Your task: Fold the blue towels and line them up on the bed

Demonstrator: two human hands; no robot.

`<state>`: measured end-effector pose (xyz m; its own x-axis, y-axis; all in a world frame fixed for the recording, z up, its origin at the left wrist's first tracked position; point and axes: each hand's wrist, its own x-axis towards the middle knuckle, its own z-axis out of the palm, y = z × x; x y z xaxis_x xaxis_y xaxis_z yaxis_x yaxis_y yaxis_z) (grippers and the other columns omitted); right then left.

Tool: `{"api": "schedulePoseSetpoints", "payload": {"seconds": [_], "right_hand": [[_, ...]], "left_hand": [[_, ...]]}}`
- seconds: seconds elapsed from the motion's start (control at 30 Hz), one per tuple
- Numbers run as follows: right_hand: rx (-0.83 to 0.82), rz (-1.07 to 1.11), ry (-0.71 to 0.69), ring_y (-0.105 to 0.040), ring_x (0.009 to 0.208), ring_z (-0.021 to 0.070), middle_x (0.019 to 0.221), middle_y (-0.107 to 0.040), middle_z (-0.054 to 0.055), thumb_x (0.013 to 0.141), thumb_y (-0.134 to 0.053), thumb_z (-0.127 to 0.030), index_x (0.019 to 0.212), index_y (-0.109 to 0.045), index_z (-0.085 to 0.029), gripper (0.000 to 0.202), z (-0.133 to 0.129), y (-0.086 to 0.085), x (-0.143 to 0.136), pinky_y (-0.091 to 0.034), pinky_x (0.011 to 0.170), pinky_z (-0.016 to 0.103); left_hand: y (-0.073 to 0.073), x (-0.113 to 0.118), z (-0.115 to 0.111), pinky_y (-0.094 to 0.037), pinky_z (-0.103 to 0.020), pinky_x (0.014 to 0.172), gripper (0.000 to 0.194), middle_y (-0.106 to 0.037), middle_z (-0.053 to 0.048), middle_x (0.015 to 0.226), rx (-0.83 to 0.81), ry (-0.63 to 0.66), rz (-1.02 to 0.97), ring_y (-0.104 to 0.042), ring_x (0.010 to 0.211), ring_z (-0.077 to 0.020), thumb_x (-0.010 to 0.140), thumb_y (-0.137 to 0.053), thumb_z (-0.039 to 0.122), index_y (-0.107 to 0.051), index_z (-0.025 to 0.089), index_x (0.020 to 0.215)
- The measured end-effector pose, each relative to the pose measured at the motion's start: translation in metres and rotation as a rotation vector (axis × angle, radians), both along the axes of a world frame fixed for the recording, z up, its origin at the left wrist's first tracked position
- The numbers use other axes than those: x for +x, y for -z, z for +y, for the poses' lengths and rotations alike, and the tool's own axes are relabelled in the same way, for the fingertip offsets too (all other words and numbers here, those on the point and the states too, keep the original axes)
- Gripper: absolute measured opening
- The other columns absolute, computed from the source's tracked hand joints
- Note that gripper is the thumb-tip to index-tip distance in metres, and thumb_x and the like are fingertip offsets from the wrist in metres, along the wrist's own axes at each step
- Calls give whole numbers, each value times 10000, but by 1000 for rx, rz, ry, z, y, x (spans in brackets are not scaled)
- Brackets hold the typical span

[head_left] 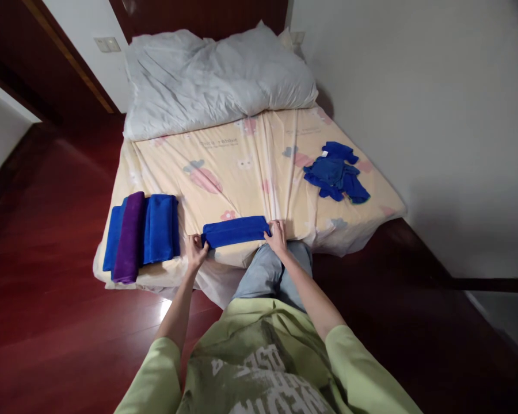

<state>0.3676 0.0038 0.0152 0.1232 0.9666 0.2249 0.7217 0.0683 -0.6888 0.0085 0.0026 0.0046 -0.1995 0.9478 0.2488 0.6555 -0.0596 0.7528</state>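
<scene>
Left hand [196, 251] and right hand [277, 236] pinch opposite ends of a folded blue towel [235, 232]; folding seems the step in hand; the next move likely calls for level edges

cloth [235, 232]: blue | roll [129, 238]: purple | sheet [248, 192]: cream, pink-flower print | shirt [366, 362]: lime-green

Both your arms reached forward and down in front of your body, the forearms angling inward from the elbows. Your left hand [195, 250] was low and ahead of you, its fingers curled and its thumb turned inward to the right. Your right hand [277, 237] sat a little farther forward, fingers bent too, its thumb pointing left toward the other hand. Each was closed in a light pinch, the two well apart, with both forearms [313, 293] bare.
</scene>
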Motion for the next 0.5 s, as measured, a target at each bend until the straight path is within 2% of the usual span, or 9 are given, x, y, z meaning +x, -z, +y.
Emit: {"api": "schedulePoseSetpoints", "payload": {"seconds": [0.1,0.23,0.37,0.5], "right_hand": [[33,-154,-65,-523,1245,318,1329,-618,114,894,-531,-104,1236,-691,-229,398,-5,-7,-8,-393,1123,502],[3,-222,-191,-533,1266,321,1336,-671,77,919,-454,-63,1304,-711,-256,502,-10,-5,-10,-400,1107,531],[18,-176,-246,-531,1298,301,1434,-627,44,956,-451,-139,1435,-632,-257,526,-13,2,0,-421,1134,493],[-4,-152,-357,-503,1358,310,1508,-566,43,931,-542,-220,1507,-559,-267,578,-12,-1,12,-406,1172,498]], "left_hand": [[2,1,-3,-457,-486,1070,221,-624,-140,1171,76,171,85,-566,1176,-298,824,-571,226,-648,216,1030],[4,-2,-5,-386,-519,1177,407,-664,-101,1307,67,397,105,-503,1298,-288,886,-465,167,-683,231,1223],[2,-12,-3,-375,-508,1207,440,-647,-61,1390,-13,451,110,-485,1347,-275,957,-452,275,-645,240,1351],[-1,-20,1,-380,-504,1207,522,-629,-59,1425,-51,496,141,-480,1367,-301,896,-612,397,-622,251,1397]]}}
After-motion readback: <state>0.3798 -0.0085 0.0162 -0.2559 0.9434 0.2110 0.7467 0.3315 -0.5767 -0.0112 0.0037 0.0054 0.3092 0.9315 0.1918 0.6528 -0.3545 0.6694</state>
